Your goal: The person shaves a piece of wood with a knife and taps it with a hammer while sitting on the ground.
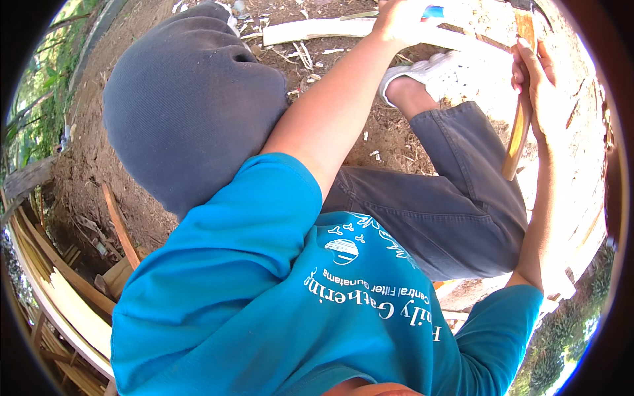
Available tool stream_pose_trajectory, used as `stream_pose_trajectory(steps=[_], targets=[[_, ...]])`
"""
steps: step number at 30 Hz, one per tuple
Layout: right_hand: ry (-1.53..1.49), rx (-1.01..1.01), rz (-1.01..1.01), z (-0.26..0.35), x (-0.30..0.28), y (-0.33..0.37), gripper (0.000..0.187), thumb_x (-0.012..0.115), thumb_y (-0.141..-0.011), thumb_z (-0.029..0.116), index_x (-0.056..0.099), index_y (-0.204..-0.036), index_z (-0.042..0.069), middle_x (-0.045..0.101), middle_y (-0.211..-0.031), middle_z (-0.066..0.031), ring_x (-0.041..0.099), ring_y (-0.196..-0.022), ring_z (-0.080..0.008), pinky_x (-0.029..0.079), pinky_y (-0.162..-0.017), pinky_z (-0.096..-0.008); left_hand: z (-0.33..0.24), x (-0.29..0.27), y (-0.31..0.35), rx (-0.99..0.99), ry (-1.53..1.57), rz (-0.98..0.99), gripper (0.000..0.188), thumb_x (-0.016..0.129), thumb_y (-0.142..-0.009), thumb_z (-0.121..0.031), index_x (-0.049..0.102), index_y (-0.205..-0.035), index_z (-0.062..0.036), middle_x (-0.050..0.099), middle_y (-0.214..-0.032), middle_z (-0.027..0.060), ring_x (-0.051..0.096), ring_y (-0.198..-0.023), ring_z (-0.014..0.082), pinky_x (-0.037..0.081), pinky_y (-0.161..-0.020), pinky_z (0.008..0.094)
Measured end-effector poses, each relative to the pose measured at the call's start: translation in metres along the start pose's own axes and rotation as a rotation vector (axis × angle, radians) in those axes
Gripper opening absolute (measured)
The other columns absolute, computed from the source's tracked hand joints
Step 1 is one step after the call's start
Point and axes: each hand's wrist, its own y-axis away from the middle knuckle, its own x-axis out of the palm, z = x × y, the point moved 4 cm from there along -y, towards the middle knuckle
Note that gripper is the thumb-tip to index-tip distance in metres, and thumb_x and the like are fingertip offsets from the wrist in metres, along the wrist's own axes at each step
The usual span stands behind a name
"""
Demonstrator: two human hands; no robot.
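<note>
My left hand [401, 21] is at the top edge, curled beside a pale flat strip [317, 30] that runs under it across the ground. Something blue [433, 12] shows at its fingers, which bright light and the frame edge partly hide; what it grips is unclear. Further right, my right hand [536, 71] is closed around a long brown wooden strip [519, 135]. Its thumb lies along the strip, whose lower end reaches down beside my bent leg. The strip's upper end comes near the pale pieces at the top.
My legs in dark grey trousers [191, 99] are bent apart, with a white shoe [429, 74] between the hands. Pale shavings [304, 56] litter the brown soil. Split lengths of wood [72, 297] are piled at lower left, and a brown stick [121, 224] leans there.
</note>
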Motion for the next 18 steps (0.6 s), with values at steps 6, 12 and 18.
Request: stream_pose_trajectory(steps=[6, 12, 18], targets=[[-0.297, 0.047, -0.285, -0.018, 0.024, 0.042, 0.022, 0.055, -0.107, 0.029, 0.061, -0.114, 0.009, 0.065, -0.090, -0.0006, 0.055, -0.069, -0.0049, 0.046, -0.057, -0.0213, -0.045, 0.025, 0.033, 0.528, -1.122, 0.054, 0.026, 0.066, -0.092, -0.012, 0.070, -0.117, -0.0065, 0.074, -0.102, 0.0149, 0.072, -0.094, 0.0271, 0.057, -0.081, 0.0399], [-0.734, 0.264, -0.257, -0.024, 0.072, 0.071, 0.016, 0.057, -0.107, 0.028, 0.057, -0.110, 0.012, 0.061, -0.084, -0.0003, 0.050, -0.054, -0.0073, 0.042, -0.047, -0.0231, -0.047, 0.036, 0.037, 0.655, -1.217, 0.025, 0.034, 0.064, -0.090, -0.010, 0.069, -0.124, -0.0115, 0.074, -0.109, 0.0181, 0.071, -0.104, 0.0357, 0.056, -0.086, 0.0433], [-0.743, 0.252, -0.233, -0.019, 0.086, 0.075, 0.014, 0.057, -0.106, 0.023, 0.057, -0.114, 0.012, 0.061, -0.083, -0.0023, 0.049, -0.055, -0.0096, 0.042, -0.049, -0.0245, -0.064, 0.031, 0.043, 0.404, -1.150, 0.051, 0.042, 0.070, -0.090, -0.016, 0.066, -0.132, -0.0146, 0.074, -0.094, 0.0148, 0.068, -0.078, 0.0233, 0.053, -0.072, 0.0396]])
